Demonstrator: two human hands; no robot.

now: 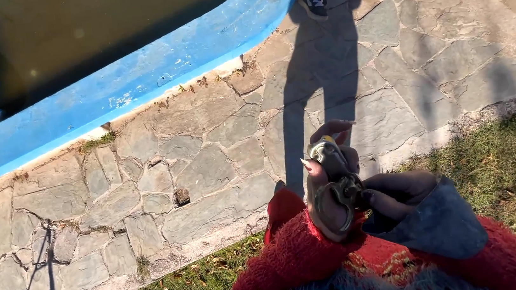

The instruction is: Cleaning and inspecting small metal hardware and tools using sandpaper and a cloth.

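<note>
Together, both hands (345,184) clasp a metal clip (337,184).

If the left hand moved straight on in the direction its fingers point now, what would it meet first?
Probably the stone paving. The left hand, holding a metal clip, points up and away toward the shadow on the stones. Nothing else shows in that line, though depth is unclear.

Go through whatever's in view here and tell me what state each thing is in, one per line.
Left hand: raised, closed around a metal clasp.
Metal clasp: held upright, open or shut unclear.
Right hand: in shadow, fingertips at the clasp's lower ring.
Pool water: murky, dark green.
Blue pool edge: paint chipped.
Stone paving: dry, cracked, sunlit.
</note>
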